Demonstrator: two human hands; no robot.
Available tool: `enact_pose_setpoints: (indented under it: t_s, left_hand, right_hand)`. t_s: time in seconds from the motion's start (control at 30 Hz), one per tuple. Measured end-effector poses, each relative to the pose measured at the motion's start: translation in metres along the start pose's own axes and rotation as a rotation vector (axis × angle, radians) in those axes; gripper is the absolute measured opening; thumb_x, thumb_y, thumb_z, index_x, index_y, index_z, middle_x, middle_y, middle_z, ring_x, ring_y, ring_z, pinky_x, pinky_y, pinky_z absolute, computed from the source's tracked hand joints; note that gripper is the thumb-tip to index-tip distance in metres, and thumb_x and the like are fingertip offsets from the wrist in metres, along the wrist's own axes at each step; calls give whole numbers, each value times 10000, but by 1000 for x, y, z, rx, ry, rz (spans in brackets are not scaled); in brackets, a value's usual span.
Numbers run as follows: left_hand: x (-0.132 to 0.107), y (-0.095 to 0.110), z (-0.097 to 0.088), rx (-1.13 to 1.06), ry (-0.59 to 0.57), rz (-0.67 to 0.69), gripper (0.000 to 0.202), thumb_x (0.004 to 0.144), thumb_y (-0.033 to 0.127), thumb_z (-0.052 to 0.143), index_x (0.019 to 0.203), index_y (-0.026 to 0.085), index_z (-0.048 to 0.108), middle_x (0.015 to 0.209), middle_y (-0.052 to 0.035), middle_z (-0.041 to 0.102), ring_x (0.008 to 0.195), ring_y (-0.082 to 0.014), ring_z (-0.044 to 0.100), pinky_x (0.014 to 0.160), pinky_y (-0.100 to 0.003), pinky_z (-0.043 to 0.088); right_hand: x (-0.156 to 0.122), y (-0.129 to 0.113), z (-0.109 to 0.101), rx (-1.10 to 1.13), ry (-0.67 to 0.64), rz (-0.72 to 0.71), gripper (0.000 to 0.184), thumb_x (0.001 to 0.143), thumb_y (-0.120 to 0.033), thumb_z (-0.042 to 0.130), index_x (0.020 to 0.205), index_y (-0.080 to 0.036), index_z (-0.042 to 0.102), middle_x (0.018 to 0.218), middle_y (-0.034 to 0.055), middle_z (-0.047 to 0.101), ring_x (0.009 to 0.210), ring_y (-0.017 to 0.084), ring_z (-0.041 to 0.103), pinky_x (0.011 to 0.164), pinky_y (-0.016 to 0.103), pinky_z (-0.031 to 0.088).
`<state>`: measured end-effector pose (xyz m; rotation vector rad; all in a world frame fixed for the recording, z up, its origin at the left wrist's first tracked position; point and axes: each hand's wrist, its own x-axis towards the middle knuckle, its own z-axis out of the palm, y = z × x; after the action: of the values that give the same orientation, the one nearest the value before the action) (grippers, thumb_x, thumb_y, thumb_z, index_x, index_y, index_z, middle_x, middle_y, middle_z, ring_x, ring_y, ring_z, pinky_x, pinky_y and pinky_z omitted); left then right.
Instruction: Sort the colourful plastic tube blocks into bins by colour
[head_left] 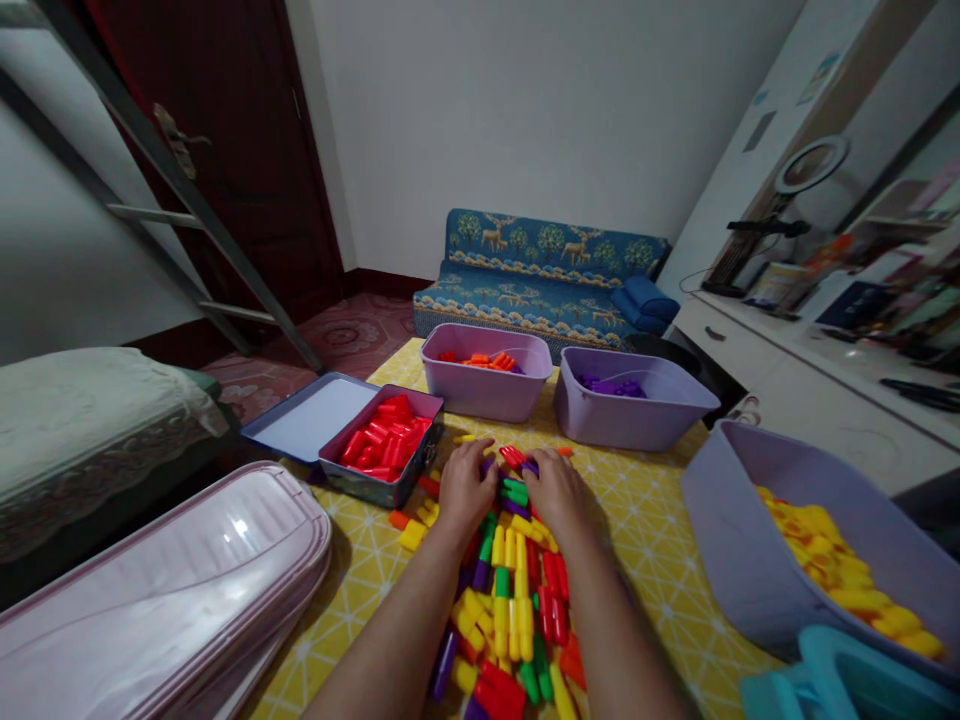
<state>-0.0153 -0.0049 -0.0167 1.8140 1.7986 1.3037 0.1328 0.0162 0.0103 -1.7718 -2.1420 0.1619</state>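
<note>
Two hands over mixed blocks: left hand and right hand near each other.
The pile stretches toward the table's near edge, apparently for easy reach; whether the bent fingers grip any cannot be told. Tubs line the far and right edges, a tin the left, their walls seemingly keeping colours mostly apart.

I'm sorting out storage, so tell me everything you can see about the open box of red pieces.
The box is rectangular and dark-sided, perhaps metal, with a purplish inside and a dark fitting on its right side. Its lid lies open to the left, pale inside with a blue rim. It holds heaped, glossy red pieces and sits upright on the yellow tablecloth, near the left hand but apparently not touching it.
</note>
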Motion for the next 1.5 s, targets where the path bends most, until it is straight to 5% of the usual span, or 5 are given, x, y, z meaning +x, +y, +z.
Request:
enact_pose_setpoints:
  t_s: [0.4,0.6,0.9,1.2,1.5]
  left_hand:
    - [2,3,1,-165,0,48,333,863,343,570,1156,205,649,1096,-77,701,1060,-223,624,948,-379,467]
    - [3,7,-1,-391,28,12,269,856,350,573,1030,168,668,961,-55,721,888,-178,661,812,-275,496]
    - [7,-4,-4,-479,116,-165,326,862,399,529,950,129,689,872,-60,724,805,-181,655,712,-254,498]
    - [5,6,-9,-275,165,80,242,893,278,504,977,194,715,985,-67,693,967,-180,631,891,-308,481]
    - [2,1,1,-78,-98,129,184,824,229,603,959,217,728,969,-60,716,975,-207,625,902,-347,471]
  right_hand:
    - [-5,18,15,593,337,63,366,908,-367,378,1050,-221,683,1042,103,711,977,241,648,878,376,475]
    - [-10,-3,11,904,182,-71,270,810,-374,576,966,-195,702,947,74,727,870,214,660,812,345,510]
    - [-6,12,21,1262,214,211,370,680,-419,706,939,-160,655,901,83,720,816,223,681,716,347,552]
    - [-7,10,20,1228,246,194,361,719,-387,659,1003,-167,626,844,61,712,744,189,667,657,297,538]
    - [14,3,-24,1277,432,289,424,663,-329,672,1048,-160,620,814,42,694,555,128,610,490,237,494]
